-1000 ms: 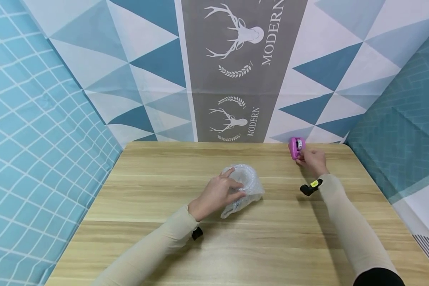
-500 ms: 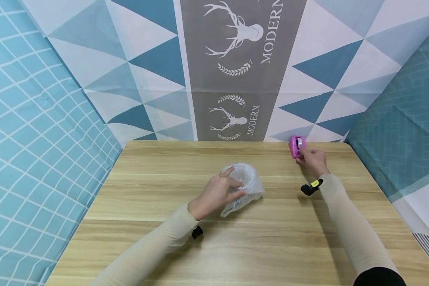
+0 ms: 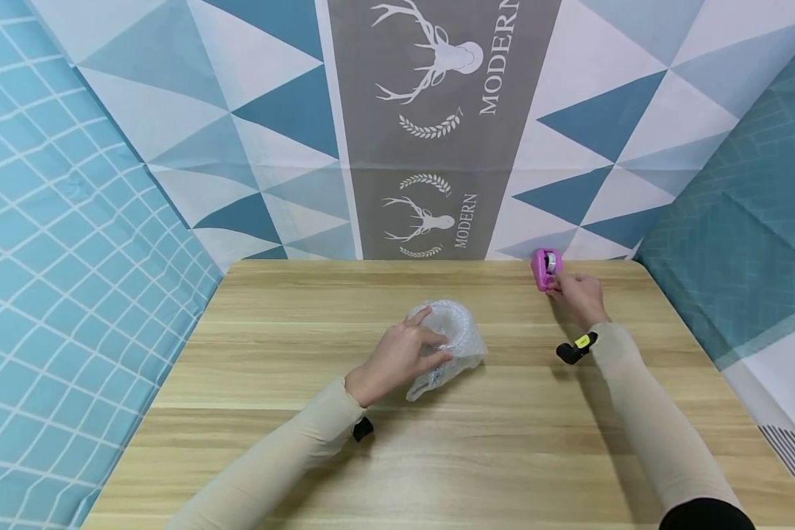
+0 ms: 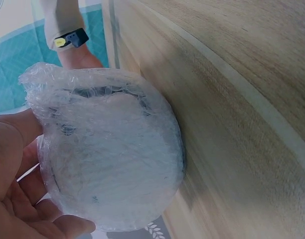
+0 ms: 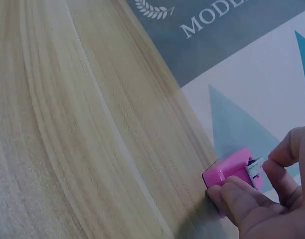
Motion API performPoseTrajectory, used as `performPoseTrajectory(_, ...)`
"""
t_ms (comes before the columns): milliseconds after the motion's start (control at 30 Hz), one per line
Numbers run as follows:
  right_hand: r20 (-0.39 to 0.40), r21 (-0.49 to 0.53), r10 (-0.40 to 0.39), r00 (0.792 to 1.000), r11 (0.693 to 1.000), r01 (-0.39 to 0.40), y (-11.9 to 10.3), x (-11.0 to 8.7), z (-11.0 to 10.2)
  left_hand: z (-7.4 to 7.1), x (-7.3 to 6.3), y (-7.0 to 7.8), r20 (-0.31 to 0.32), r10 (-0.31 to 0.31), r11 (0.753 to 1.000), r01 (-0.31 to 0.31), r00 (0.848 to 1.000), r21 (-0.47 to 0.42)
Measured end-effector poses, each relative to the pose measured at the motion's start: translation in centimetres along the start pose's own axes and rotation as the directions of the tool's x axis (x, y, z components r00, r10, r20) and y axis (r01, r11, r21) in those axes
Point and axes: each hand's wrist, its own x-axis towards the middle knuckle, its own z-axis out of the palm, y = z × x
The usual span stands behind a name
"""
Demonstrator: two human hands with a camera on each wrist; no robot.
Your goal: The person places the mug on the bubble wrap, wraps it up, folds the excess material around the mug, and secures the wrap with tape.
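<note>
A round object in clear bubble wrap (image 3: 460,331) stands on the wooden table near its middle; what lies inside is blurred by the wrap. My left hand (image 3: 400,357) grips the side of this bundle. In the left wrist view, the thumb and fingers hold the edge of the wrap (image 4: 112,154). At the back right, my right hand (image 3: 579,298) is at a small pink tape dispenser (image 3: 546,269). Seen from the right wrist, the thumb and a finger pinch at the tape end by the toothed cutter (image 5: 253,172), while other fingers touch the pink body (image 5: 227,169).
The wooden table (image 3: 503,456) ends at the back against a patterned cloth wall (image 3: 424,147). Blue checked cloth (image 3: 73,258) hangs on the left and teal cloth (image 3: 742,235) on the right. Both wrists carry black camera mounts, one of them (image 3: 573,350) with a yellow label.
The head view has shifted slightly. Both hands keep their places, the left on the wrapped bundle and the right at the tape dispenser.
</note>
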Motion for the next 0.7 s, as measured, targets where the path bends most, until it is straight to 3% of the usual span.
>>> performPoseTrajectory(133,-0.006,-0.026,-0.011,1.0,1.0,0.011,-0.09,-0.27,0.16,-0.03,-0.11,-0.02,0.009,-0.017,1.0,0.017,1.0,0.006)
performPoseTrajectory(300,-0.012,0.035,0.021,1.0,0.999,-0.02,0.32,-0.47,-0.01,0.14,-0.21,0.0,0.02,-0.017,1.0,0.017,1.0,0.005)
performPoseTrajectory(700,-0.049,0.034,-0.006,0.999,0.999,0.008,0.32,-0.22,-0.24,-0.13,-0.09,0.05,0.009,-0.015,1.0,0.015,1.0,0.013)
